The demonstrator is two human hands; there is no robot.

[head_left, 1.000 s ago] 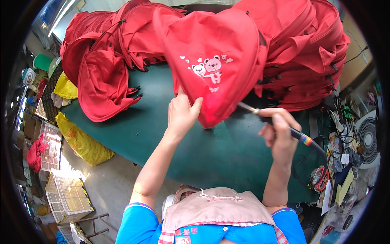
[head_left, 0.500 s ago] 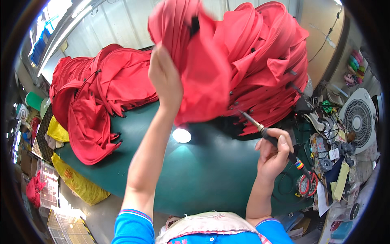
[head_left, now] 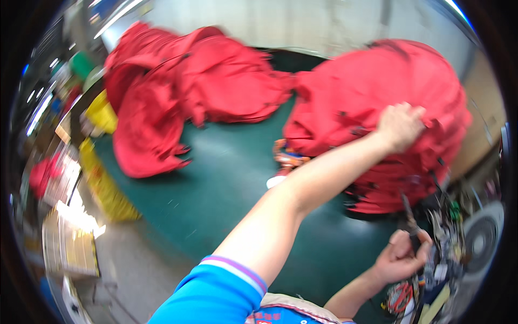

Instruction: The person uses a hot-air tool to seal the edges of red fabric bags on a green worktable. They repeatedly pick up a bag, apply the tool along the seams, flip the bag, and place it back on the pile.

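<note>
My left hand (head_left: 400, 128) reaches across to the right and lies against a large pile of red fabric pieces (head_left: 372, 81). Its fingers are smeared by motion, so whether they grip the cloth is unclear. Lower down, my right hand (head_left: 400, 259) is closed round the dark handle of a soldering iron (head_left: 409, 216). The iron's metal tip points up and away, close to the lower right of the pile. A second heap of red fabric (head_left: 221, 75) lies at the far left of the green table (head_left: 216, 200), with one piece hanging forward from it.
Yellow bags (head_left: 105, 183) hang by the table's left edge. At right are a fan (head_left: 480, 237), tangled cables and red-handled scissors (head_left: 398, 298). A small orange-and-white object (head_left: 283, 159) sits beside the right pile. A pale wall (head_left: 302, 27) stands behind.
My left hand has come from a raised red piece near the middle to the right-hand pile. The view has swung right. My right hand still holds the iron, its tip now pointing more upward.
</note>
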